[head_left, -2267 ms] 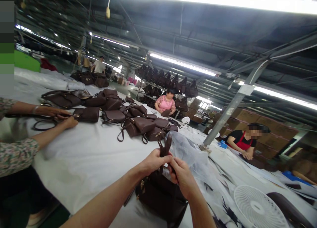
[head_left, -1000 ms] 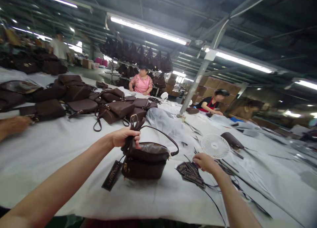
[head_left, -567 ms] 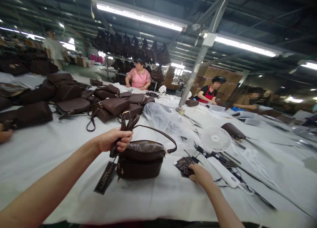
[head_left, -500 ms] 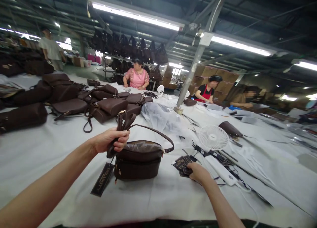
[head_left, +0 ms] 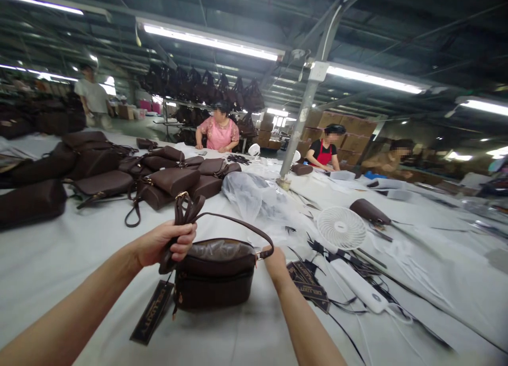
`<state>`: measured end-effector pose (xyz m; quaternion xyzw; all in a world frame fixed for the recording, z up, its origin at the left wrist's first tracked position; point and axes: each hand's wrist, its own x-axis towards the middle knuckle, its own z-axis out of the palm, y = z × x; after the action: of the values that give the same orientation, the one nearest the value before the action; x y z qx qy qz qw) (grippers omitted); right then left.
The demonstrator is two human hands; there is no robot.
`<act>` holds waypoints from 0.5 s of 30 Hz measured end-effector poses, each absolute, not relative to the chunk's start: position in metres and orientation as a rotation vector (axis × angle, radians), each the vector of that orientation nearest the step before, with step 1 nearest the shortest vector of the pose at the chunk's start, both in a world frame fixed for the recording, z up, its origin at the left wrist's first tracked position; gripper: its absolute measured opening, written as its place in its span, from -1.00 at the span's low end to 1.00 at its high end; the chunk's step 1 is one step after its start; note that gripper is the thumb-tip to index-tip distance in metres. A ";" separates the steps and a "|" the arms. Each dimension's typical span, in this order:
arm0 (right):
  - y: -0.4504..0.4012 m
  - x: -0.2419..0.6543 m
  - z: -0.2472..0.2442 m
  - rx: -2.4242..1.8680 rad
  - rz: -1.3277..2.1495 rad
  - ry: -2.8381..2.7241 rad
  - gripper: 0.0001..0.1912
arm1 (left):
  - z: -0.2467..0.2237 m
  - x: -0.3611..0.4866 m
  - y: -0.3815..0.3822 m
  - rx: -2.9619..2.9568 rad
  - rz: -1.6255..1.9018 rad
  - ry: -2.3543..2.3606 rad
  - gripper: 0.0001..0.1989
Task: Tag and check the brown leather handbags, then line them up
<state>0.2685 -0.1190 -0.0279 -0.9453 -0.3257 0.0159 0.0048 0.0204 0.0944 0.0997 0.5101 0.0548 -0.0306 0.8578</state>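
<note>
A dark brown handbag (head_left: 214, 281) stands upright on the white-covered table, its top open on clear plastic stuffing (head_left: 222, 251). My left hand (head_left: 169, 244) is closed around the bundled brown shoulder strap (head_left: 184, 210) at the bag's left side. Below that hand dangles a black hang tag (head_left: 152, 313) with gold lettering. At the right end of the bag, by the strap's metal ring, is my right hand (head_left: 274, 262); its fingers are hidden behind the bag and strap. Several more black tags (head_left: 309, 286) lie spread out just right of my right forearm.
Brown bags (head_left: 174, 180) are piled at the left. Clear plastic (head_left: 254, 194) lies beyond the handbag. To the right are a white fan (head_left: 341, 227), a white power bank (head_left: 359, 286) with a cable, and a post (head_left: 299, 127). Co-workers sit across the table.
My right hand has let go of the black tags and moved left to the far right end of the bag. My left hand keeps its hold on the strap.
</note>
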 end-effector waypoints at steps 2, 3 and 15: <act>-0.129 0.257 -0.026 -2.982 0.032 -1.102 -0.83 | 0.098 0.021 0.096 1.060 -0.060 0.101 -0.77; -0.138 0.247 -0.026 -2.987 0.022 -1.154 -0.83 | 0.097 0.021 0.096 1.053 -0.060 0.095 -0.78; -0.234 0.181 -0.022 -2.824 0.203 -1.008 -0.71 | 0.101 0.026 0.093 1.063 -0.091 0.067 -0.76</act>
<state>0.1807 -0.2338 -0.0217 -0.9375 -0.3345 0.0675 0.0680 0.0260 0.0931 0.1014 0.5065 0.0319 -0.0433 0.8606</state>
